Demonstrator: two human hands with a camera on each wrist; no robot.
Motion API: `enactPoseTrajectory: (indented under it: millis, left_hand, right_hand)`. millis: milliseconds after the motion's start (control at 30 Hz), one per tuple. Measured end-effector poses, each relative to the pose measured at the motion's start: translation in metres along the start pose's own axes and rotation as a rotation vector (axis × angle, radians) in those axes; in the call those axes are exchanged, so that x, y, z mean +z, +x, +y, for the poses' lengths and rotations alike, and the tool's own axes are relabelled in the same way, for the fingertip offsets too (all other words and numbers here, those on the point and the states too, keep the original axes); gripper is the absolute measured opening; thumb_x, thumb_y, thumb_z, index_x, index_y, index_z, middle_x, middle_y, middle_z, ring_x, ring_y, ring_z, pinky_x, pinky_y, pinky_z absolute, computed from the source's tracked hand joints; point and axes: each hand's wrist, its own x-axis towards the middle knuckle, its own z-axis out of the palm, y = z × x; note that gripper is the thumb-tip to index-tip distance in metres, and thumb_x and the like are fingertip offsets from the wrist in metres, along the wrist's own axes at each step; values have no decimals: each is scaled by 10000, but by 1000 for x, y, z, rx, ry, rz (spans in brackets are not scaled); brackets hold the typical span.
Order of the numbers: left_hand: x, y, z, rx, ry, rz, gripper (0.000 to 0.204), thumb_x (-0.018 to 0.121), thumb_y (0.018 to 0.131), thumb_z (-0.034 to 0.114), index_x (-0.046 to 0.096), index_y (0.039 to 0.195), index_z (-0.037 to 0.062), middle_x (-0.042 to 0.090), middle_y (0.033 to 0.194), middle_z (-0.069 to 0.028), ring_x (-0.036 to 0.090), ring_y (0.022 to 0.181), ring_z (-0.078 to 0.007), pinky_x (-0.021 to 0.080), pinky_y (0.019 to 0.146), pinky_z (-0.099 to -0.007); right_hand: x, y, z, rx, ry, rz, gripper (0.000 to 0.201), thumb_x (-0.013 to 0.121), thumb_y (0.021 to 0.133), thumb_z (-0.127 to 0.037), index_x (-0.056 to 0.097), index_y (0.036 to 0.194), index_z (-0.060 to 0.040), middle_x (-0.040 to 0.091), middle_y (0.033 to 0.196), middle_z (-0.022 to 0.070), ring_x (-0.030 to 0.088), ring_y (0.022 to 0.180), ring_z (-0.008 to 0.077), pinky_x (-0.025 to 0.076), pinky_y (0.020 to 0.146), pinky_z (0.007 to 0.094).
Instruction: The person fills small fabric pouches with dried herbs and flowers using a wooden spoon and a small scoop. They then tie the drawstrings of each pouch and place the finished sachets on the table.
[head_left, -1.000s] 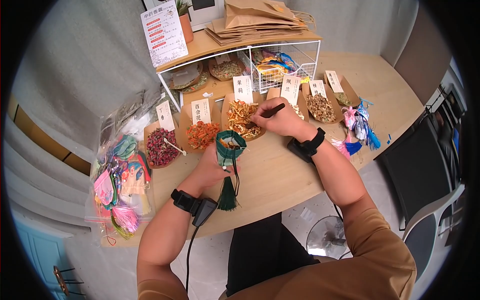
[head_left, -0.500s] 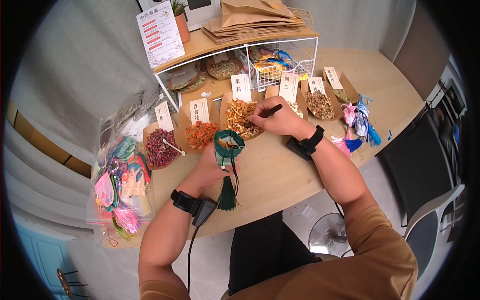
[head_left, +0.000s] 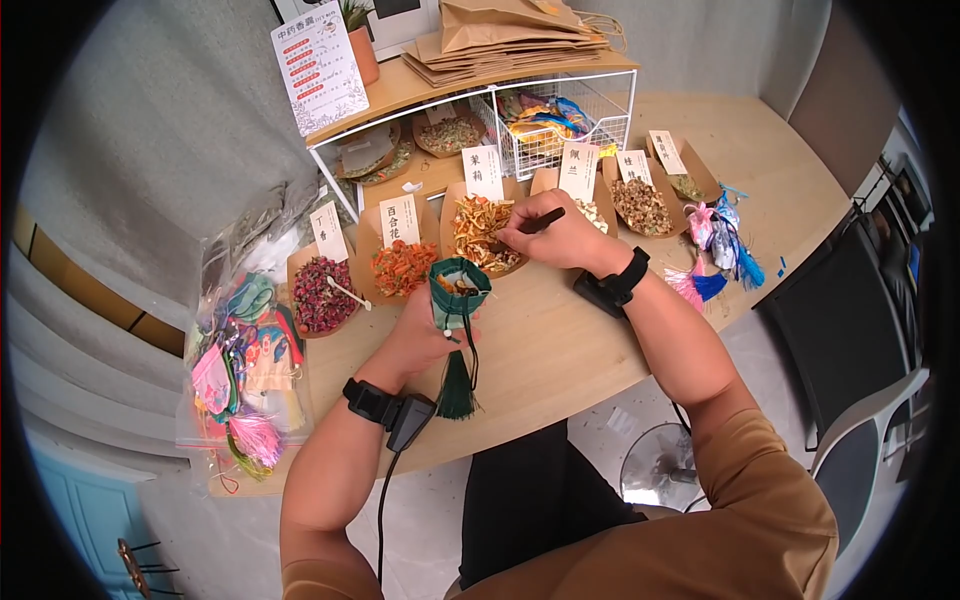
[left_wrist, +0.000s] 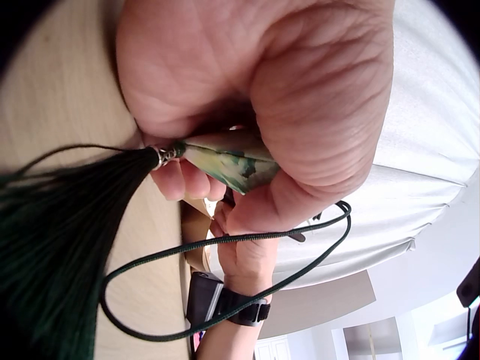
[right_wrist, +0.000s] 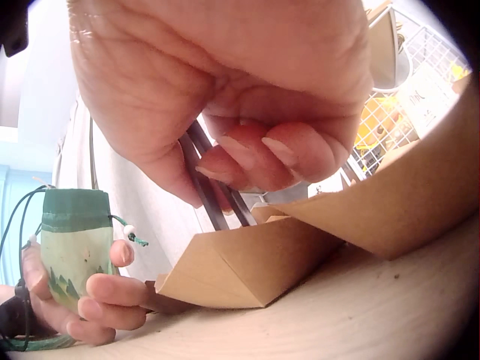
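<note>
My left hand (head_left: 420, 330) grips a green drawstring pouch (head_left: 452, 306), held upright with its mouth spread and some dried bits showing inside. A dark green tassel (head_left: 457, 392) hangs from its pointed bottom, and a loop of dark cord (left_wrist: 225, 241) dangles beside it. My right hand (head_left: 566, 242) pinches dark tongs (right_wrist: 204, 178), whose two arms reach down behind the wall of a brown paper tray (right_wrist: 251, 259). In the head view that hand is at the right side of the tray of yellow dried flowers (head_left: 478, 222); the tong tips are hidden.
Other labelled trays hold red buds (head_left: 322, 296), with a small pale spoon (head_left: 348, 292), orange petals (head_left: 402, 266) and brown pieces (head_left: 640, 206). Tasselled pouches lie left in a plastic bag (head_left: 250, 350) and right (head_left: 715, 245). Behind stands a shelf (head_left: 400, 90) with a wire basket (head_left: 560, 135).
The head view has shifted slightly. My right hand stays at the yellow flower tray with the tongs, and my left hand keeps the pouch in nearly the same place.
</note>
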Motion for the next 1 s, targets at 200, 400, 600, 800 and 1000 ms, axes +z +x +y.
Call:
enactPoseTrajectory:
  millis: [200, 400, 600, 800, 1000]
  left_hand:
    - [1, 0, 2, -12, -3, 2, 601, 793, 696, 3, 521, 1227, 76, 619, 1087, -23, 597, 939, -108, 546, 753, -269]
    - [1, 0, 3, -8, -21, -11, 610, 807, 689, 18, 522, 1225, 74, 618, 1088, -23, 596, 939, -107, 544, 754, -264]
    - [1, 0, 3, -15, -12, -13, 603, 782, 693, -25, 525, 1230, 72, 618, 1078, -19, 595, 929, -102, 540, 747, -259]
    - [9, -1, 10, 3, -11, 17, 461, 738, 720, -50, 548, 1127, 54, 590, 981, -1, 557, 845, -63, 495, 663, -217]
    - [8, -1, 9, -2, -13, 19, 477, 741, 715, -49, 541, 1135, 56, 598, 996, -8, 559, 860, -68, 504, 686, -222]
  right_hand:
    - [2, 1, 2, -9, 4, 16, 173, 712, 824, -149, 675, 738, -3, 635, 611, 59, 561, 562, 99, 471, 557, 263]
    - [2, 0, -1, -25, 7, 28, 181, 712, 822, -155, 667, 730, -5, 623, 596, 71, 556, 541, 120, 467, 545, 276]
    - [2, 0, 0, -33, 8, 20, 184, 711, 819, -155, 663, 725, -5, 622, 590, 80, 562, 531, 135, 465, 540, 282]
    - [2, 0, 0, -43, -9, 17, 186, 711, 817, -150, 659, 721, 0, 626, 596, 92, 573, 533, 146, 468, 539, 287]
    - [3, 1, 1, -70, -17, 26, 188, 713, 814, -147, 655, 713, 1, 625, 594, 97, 572, 528, 155, 465, 535, 289]
